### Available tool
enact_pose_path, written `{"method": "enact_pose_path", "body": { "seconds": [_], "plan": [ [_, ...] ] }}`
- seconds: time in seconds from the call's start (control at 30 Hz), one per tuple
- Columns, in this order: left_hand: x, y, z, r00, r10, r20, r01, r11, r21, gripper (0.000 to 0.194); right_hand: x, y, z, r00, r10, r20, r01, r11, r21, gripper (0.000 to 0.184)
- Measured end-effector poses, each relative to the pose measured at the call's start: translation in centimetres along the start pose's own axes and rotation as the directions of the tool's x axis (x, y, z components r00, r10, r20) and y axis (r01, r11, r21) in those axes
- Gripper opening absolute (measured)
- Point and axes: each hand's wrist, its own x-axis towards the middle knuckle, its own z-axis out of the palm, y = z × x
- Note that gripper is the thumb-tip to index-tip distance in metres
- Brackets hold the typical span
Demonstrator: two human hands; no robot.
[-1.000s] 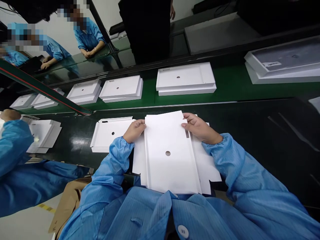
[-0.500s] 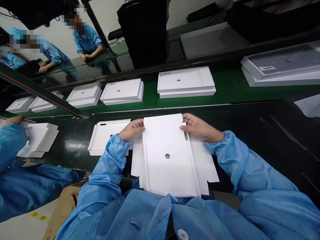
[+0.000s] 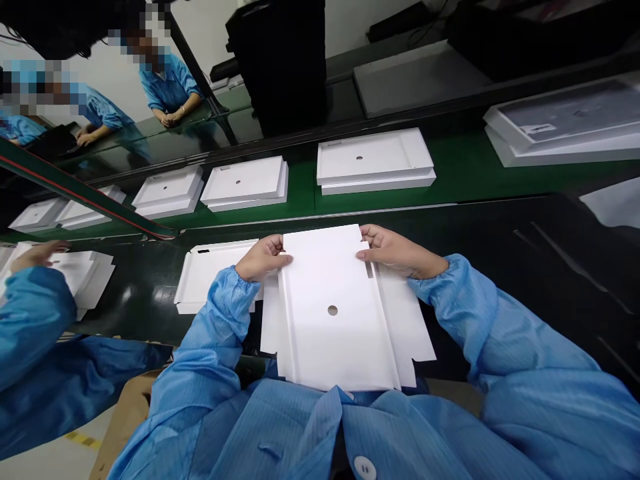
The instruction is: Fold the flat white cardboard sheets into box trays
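Note:
A white cardboard tray [image 3: 330, 347] with a round hole and partly folded edges lies in front of me at the table's near edge. My left hand [image 3: 263, 258] pinches its far left corner, thumb on top. At the far right corner, my right hand [image 3: 400, 251] grips the same piece between thumb and fingers, close to a small rectangular slot. Flat white card [image 3: 413, 327] spreads out beneath it on both sides. Left of my hand rests another white tray [image 3: 210, 273] with raised edges, partly covered by my left hand and sleeve.
White boxes [image 3: 375, 157] stand in a row along the green conveyor [image 3: 300, 197]. A box with a dark film-covered top [image 3: 575, 117] is at the far right. A co-worker's arm [image 3: 37, 293] reaches over white card at the left. A slanted green bar [image 3: 80, 190] crosses there.
Both hands keep their hold at the tray's far corners with hardly any movement. The view shifts slightly. At the left, the co-worker's hand has moved over the white card.

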Motion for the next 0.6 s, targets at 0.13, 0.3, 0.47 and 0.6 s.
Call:
{"method": "enact_pose_path", "body": {
  "seconds": [0.13, 0.3, 0.47, 0.6],
  "plan": [
    [1.0, 0.5, -0.7, 0.999, -0.034, 0.033, 0.028, 0.984, 0.174, 0.042, 0.6, -1.5, 0.0, 0.995, 0.066, 0.076, -0.060, 0.995, -0.079, 0.051],
    [1.3, 0.4, -0.4, 0.999, 0.037, -0.020, -0.019, 0.826, 0.563, 0.027, 1.2, -1.1, -0.2, 0.999, -0.017, -0.041, -0.003, 0.893, -0.450, 0.026],
    [0.9, -0.7, 0.6, 0.985, 0.160, 0.062, -0.141, 0.550, 0.823, 0.029, 1.6, -0.3, -0.4, 0.974, -0.227, 0.014, 0.147, 0.579, -0.802, 0.017],
    [0.3, -1.8, 1.2, 0.971, 0.186, 0.153, -0.219, 0.422, 0.880, 0.046, 1.7, -1.3, -0.2, 0.966, -0.205, 0.155, 0.236, 0.462, -0.855, 0.017]
  ]
}}
